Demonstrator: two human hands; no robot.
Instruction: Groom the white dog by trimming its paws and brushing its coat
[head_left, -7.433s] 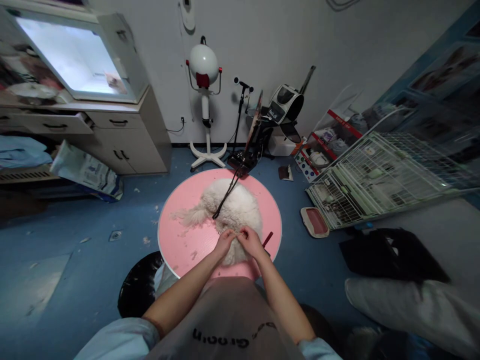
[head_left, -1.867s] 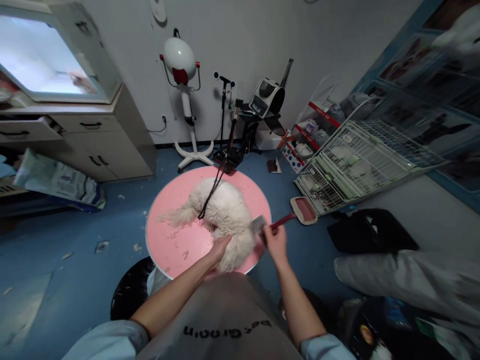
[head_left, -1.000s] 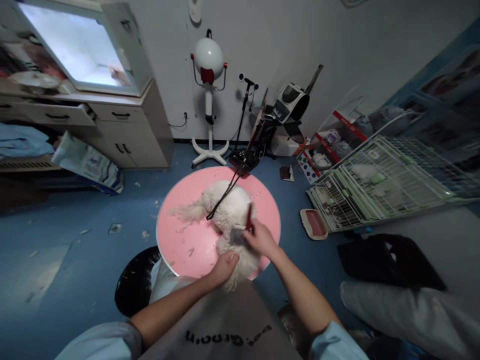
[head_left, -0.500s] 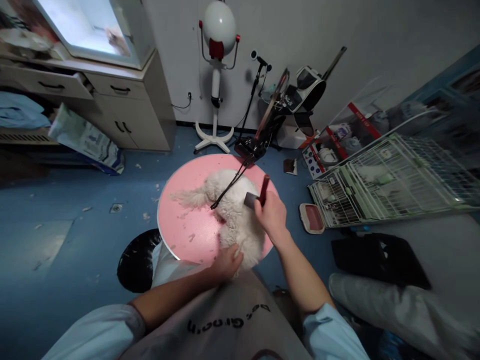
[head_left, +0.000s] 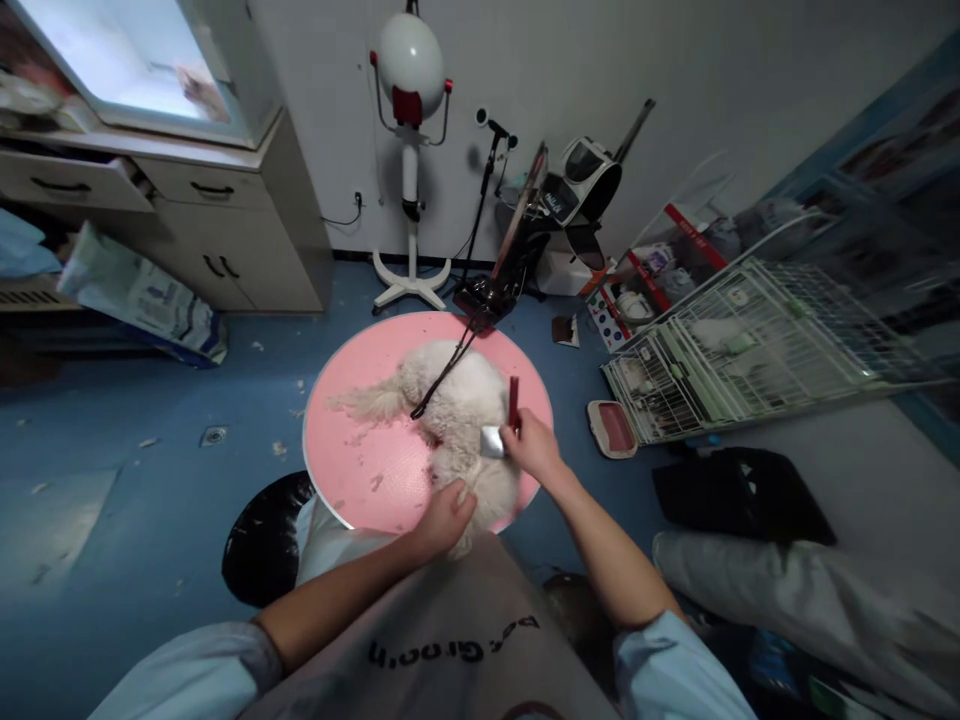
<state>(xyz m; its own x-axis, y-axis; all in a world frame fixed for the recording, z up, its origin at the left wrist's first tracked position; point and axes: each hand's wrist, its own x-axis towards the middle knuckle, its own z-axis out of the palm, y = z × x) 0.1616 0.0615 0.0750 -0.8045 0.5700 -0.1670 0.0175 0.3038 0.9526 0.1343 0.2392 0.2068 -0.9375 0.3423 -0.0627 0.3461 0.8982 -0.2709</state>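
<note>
Right grip (head_left: pixel 534 443) holds the brush (head_left: pixel 493 441) over the white animal (head_left: pixel 472 385) on the pink bench (head_left: pixel 337 445); the handle's (head_left: pixel 514 394) long axis points forward, brush head leftward. Left grip (head_left: pixel 445 518) pinches the animal's fur.

Left forearm (head_left: pixel 341 590) bare, slanting in low toward the midline; left hand (head_left: pixel 444 518) held closer in, fingers curled in a pinching hold, thumb uppermost. Right forearm (head_left: pixel 609 540) bare, angled forward and inward; right hand (head_left: pixel 535 446) reaches farther out, fingers closed in a grip. 2 hands near each other, apart. Both forearms converge.
</note>
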